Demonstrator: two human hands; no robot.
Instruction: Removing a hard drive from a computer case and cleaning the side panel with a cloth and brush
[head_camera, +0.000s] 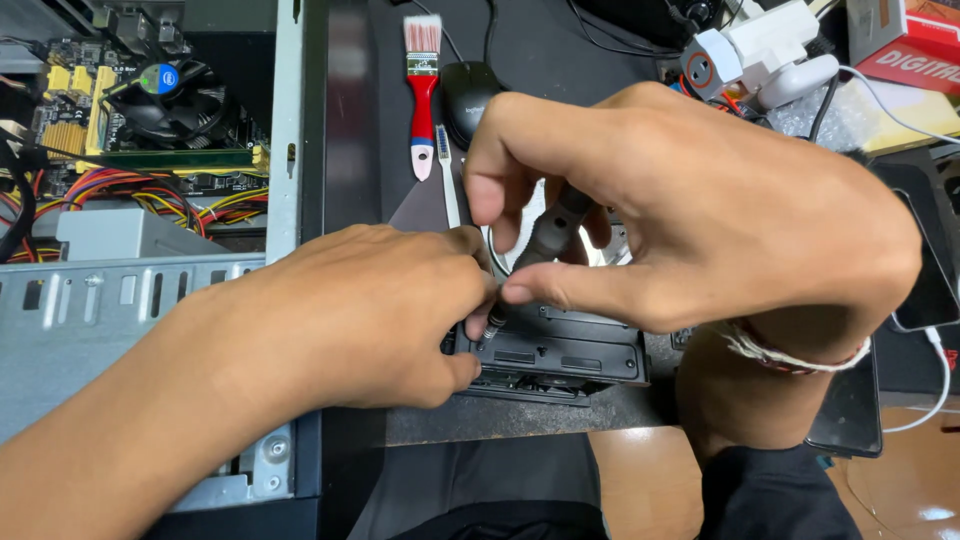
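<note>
My right hand (690, 200) grips a black screwdriver (548, 240) by its handle, the shaft tilted down to the left. Its tip meets the left edge of a small black drive-like box (570, 355) lying on the dark desk. My left hand (370, 315) presses on that box's left end, fingers curled around the screwdriver's tip. A shiny disc-like part (610, 255) shows just behind the box, mostly hidden by my right hand.
An open grey computer case (110, 300) with motherboard, fan (165, 100) and coloured wires fills the left. A red-handled paintbrush (422, 90), a toothbrush (447, 170) and a black mouse (470, 90) lie beyond. White adapters (760, 50), cables and a phone (930, 290) sit at right.
</note>
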